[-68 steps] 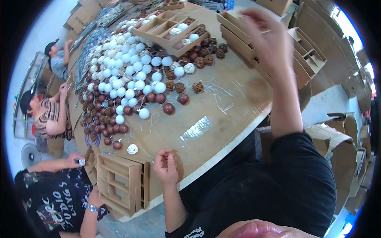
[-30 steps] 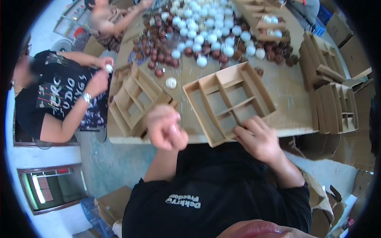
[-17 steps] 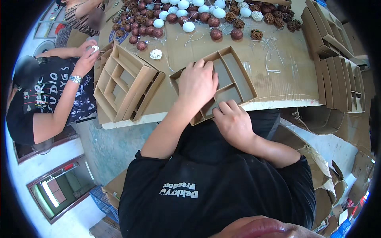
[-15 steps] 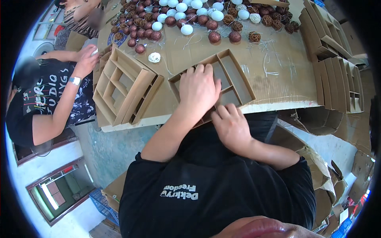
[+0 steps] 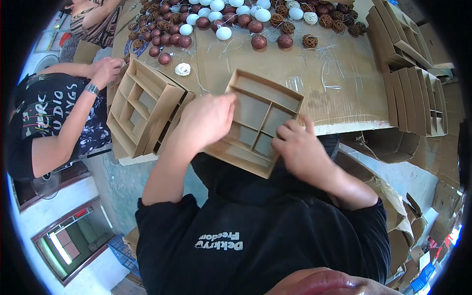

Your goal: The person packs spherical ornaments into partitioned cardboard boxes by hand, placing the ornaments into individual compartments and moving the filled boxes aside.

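A brown cardboard tray (image 5: 252,109), split into several compartments by thin dividers, lies tilted across the near edge of the table, its front corner sticking out over my lap. No goods show in its compartments. My left hand (image 5: 209,118) is closed on the tray's left side, slightly blurred, its fingers curled over the wall. On the opposite side my right hand (image 5: 300,142) grips the right wall with bent fingers. To the left of my left hand stands a stack of similar divided trays (image 5: 160,115).
Dark red glitter balls (image 5: 259,42), white balls (image 5: 223,33) and brown woven balls (image 5: 310,41) crowd the far side of the cardboard-covered table (image 5: 275,64). A white woven ball (image 5: 183,69) lies nearer. More trays (image 5: 418,101) stand at right. A co-worker (image 5: 64,118) sits left.
The tray has turned and come nearer to me, past the table edge. My left hand has moved from its inside to its left side; my right hand has shifted to the right wall.
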`<state>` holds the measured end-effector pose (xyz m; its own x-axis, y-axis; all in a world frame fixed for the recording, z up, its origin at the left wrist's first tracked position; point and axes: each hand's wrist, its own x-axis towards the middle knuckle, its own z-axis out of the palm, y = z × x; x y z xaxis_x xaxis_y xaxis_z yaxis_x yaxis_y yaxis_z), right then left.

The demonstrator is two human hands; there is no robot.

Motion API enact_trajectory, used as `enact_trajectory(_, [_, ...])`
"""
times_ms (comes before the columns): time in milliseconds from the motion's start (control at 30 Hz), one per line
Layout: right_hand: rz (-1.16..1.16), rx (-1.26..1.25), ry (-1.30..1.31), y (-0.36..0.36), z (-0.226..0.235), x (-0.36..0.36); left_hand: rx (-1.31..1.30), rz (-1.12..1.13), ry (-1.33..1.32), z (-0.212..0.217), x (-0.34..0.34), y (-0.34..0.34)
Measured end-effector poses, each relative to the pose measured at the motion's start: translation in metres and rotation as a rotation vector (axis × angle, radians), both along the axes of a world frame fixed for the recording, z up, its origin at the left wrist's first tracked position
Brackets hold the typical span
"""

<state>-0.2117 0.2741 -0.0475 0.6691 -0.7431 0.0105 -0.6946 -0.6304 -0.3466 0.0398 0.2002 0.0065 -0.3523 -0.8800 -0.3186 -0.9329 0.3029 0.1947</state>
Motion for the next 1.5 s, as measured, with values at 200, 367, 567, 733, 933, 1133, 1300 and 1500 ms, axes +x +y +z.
enact_trajectory(200, [-0.054,-0.03,0.009,-0.065,0.01,-0.036,-0.09,-0.14,0.282,-0.02,0.004,0.062])
enact_trajectory(367, [-0.004,-0.101,0.099,-0.094,0.01,-0.011,-0.256,-0.191,0.329,-0.029,-0.004,0.079])
enact_trajectory(567, [0.056,-0.206,0.162,-0.118,0.009,0.022,-0.302,-0.266,0.297,-0.008,0.007,0.069])
enact_trajectory(733, [0.168,-0.292,0.094,-0.138,-0.002,0.027,-0.354,-0.438,0.354,-0.05,0.009,0.057])
enact_trajectory(933, [0.177,-0.385,-0.258,-0.132,0.008,0.017,-0.361,-0.242,0.45,-0.076,-0.021,0.061])
enact_trajectory(1133, [-0.036,-0.368,-0.128,-0.146,-0.003,0.019,-0.432,-0.158,0.473,-0.084,-0.052,0.058])
enact_trajectory(1300, [-0.036,-0.241,-0.019,-0.178,0.001,0.027,-0.472,-0.151,0.528,-0.089,-0.06,0.049])
enact_trajectory(1500, [-0.082,-0.132,-0.113,-0.182,-0.007,0.027,-0.371,-0.126,0.559,-0.083,-0.058,0.042])
